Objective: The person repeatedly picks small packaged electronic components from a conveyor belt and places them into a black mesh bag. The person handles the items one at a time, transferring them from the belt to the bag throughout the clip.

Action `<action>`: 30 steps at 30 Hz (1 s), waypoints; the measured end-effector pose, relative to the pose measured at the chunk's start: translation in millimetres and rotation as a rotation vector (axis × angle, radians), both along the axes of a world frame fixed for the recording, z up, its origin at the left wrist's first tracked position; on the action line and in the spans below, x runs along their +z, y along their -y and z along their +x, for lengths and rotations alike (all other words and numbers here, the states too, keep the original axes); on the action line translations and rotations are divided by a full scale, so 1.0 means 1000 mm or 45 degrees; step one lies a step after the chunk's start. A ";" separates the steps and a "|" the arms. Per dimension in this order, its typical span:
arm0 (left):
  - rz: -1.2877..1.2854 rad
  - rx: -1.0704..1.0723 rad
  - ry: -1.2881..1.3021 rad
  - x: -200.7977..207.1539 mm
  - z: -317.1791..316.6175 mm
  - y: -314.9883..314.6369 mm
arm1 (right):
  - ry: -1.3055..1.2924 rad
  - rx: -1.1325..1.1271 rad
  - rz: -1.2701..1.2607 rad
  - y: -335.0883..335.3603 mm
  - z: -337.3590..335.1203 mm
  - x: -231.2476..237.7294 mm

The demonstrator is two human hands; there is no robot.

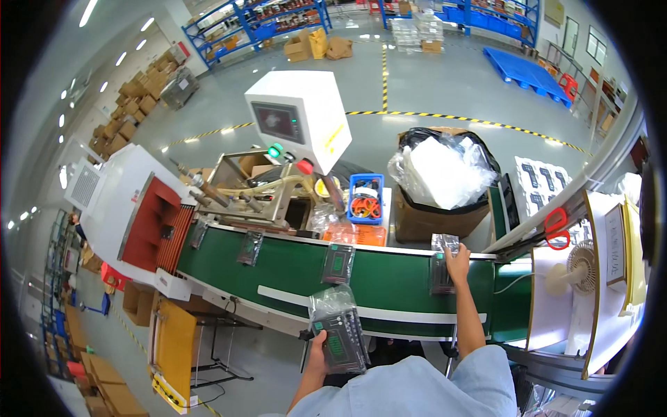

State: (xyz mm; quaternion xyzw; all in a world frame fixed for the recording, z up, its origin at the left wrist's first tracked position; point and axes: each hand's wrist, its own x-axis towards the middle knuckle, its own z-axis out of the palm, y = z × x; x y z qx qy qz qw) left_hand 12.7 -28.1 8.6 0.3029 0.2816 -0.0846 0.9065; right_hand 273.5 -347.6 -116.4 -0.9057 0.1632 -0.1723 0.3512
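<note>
My left hand (317, 356) grips several flat dark packages (339, 340) with green markings, each in a clear plastic bag, held before my body at the belt's near edge. Stretched out over the green conveyor belt (392, 278), my right hand (458, 265) closes on the upper right edge of another bagged dark package (440, 278) lying on it. A similar bagged package (338, 263) lies mid-belt between my hands. Farther left on the belt are another bagged package (250, 248) and a smaller one (199, 233) near the white machine.
A white machine (132, 215) with a red opening stands over the belt's left end. Behind the belt are a white control box (299, 118), a blue bin (366, 198) of tools and a carton (434, 226) of plastic waste. At right are a small fan (581, 267) and red scissors (556, 228).
</note>
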 end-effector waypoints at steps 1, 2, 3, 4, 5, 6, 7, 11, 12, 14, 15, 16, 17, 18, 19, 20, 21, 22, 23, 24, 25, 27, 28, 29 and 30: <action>0.030 0.008 -0.011 0.001 -0.003 -0.003 | -0.203 0.190 0.101 -0.023 -0.014 0.037; 0.077 0.001 0.004 0.001 -0.006 -0.005 | -0.402 0.370 0.193 -0.038 -0.024 0.064; 0.045 -0.056 0.026 -0.003 -0.003 -0.006 | -0.454 0.687 0.555 -0.041 -0.031 0.045; 0.021 -0.063 0.027 -0.012 -0.009 -0.012 | -0.648 0.839 0.732 -0.081 -0.057 0.098; -0.009 -0.105 0.042 -0.016 -0.009 -0.014 | -0.825 1.112 1.001 -0.094 -0.074 0.101; -0.019 -0.114 0.035 -0.012 -0.009 -0.015 | -0.867 1.371 1.078 -0.114 -0.089 0.122; -0.055 -0.139 0.037 -0.007 -0.008 -0.014 | -0.955 1.480 1.112 -0.127 -0.105 0.130; -0.129 -0.181 0.005 0.005 -0.022 -0.018 | -0.936 1.549 1.209 -0.161 -0.131 0.144; -0.070 -0.209 -0.022 0.004 -0.029 -0.019 | -0.940 1.522 1.165 -0.163 -0.134 0.145; 0.062 -0.275 -0.009 0.005 -0.036 -0.023 | -0.943 1.466 1.082 -0.168 -0.139 0.150; 0.073 -0.261 -0.023 0.003 -0.039 -0.024 | -0.949 1.447 1.115 -0.169 -0.142 0.147; 0.085 -0.251 -0.037 0.000 -0.043 -0.025 | -0.952 1.425 1.149 -0.169 -0.145 0.143; 0.098 -0.244 -0.052 -0.002 -0.046 -0.026 | -0.954 1.400 1.185 -0.171 -0.146 0.140; 0.104 -0.179 -0.038 -0.001 -0.047 -0.026 | -0.911 1.339 1.243 -0.170 -0.145 0.137; 0.111 -0.117 -0.026 0.001 -0.047 -0.029 | -0.865 1.273 1.300 -0.169 -0.142 0.135; 0.118 -0.058 -0.014 0.004 -0.046 -0.032 | -0.816 1.205 1.357 -0.168 -0.140 0.135; 0.068 -0.008 0.034 0.010 -0.041 -0.035 | -0.810 1.216 1.329 -0.166 -0.137 0.136; 0.021 0.047 0.079 0.019 -0.035 -0.038 | -0.807 1.230 1.304 -0.165 -0.135 0.137; -0.026 0.100 0.122 0.023 -0.031 -0.039 | -0.804 1.242 1.279 -0.163 -0.134 0.138; -0.065 0.126 0.198 0.023 -0.024 -0.040 | -0.844 1.291 1.231 -0.163 -0.134 0.140; -0.064 0.119 0.230 0.024 -0.019 -0.040 | -0.855 1.356 1.174 -0.162 -0.134 0.142; -0.065 0.098 0.293 0.030 -0.001 -0.040 | -0.873 1.475 1.056 -0.159 -0.136 0.145; 0.045 0.086 0.329 0.033 0.006 -0.039 | -0.877 1.475 1.127 -0.157 -0.138 0.143; 0.064 0.098 0.339 0.038 0.014 -0.038 | -0.870 1.471 1.089 -0.153 -0.137 0.145; 0.079 0.100 0.350 0.045 0.022 -0.037 | -0.859 1.457 1.052 -0.149 -0.135 0.147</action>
